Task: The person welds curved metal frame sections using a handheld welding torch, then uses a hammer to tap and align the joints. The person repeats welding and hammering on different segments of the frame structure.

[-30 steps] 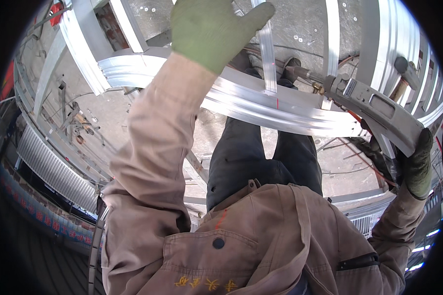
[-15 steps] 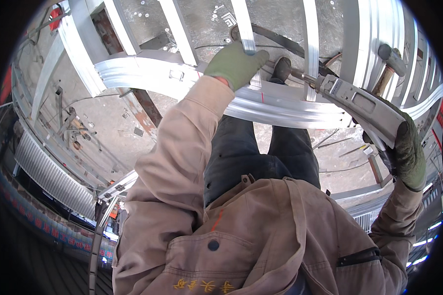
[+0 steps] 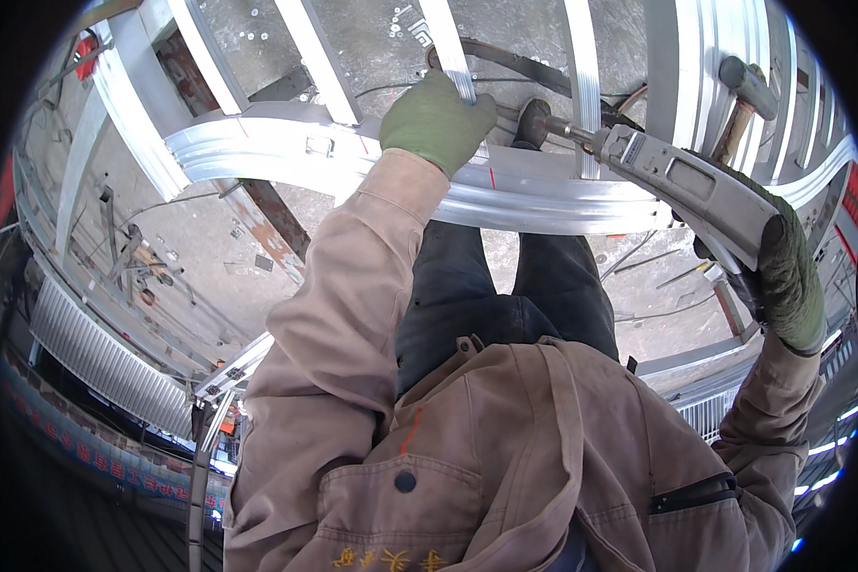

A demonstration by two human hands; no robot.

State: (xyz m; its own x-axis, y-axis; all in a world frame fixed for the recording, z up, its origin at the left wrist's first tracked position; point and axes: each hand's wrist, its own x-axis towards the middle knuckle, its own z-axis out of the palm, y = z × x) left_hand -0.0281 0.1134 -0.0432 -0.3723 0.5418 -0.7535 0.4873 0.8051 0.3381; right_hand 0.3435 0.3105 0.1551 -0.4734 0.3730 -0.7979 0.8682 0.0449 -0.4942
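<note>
My left hand (image 3: 437, 122), in a green glove, is closed around a silver metal stud (image 3: 445, 43) close to where it meets a curved, ridged metal track (image 3: 543, 208). Its fingertips are partly hidden behind the stud. My right hand (image 3: 796, 281), also gloved, grips a grey pistol-grip power tool (image 3: 696, 176) at the right. The tool's narrow nose points left and crosses over another metal stud (image 3: 583, 76), toward my left hand. I cannot tell whether the nose touches any metal. Red marks show on the track beside my left hand.
A hammer (image 3: 732, 132) lies on the ridged metal profiles at the right. My boot (image 3: 532, 122) shows between the studs. More metal studs (image 3: 319, 62) stand at the left. A corrugated metal sheet (image 3: 105, 353) is at the lower left. Rods and scraps litter the concrete floor (image 3: 186, 234).
The view has shifted, so the frame and studs appear slightly further left and higher. Both hands keep their grips. The power tool stays in nearly the same place relative to the studs.
</note>
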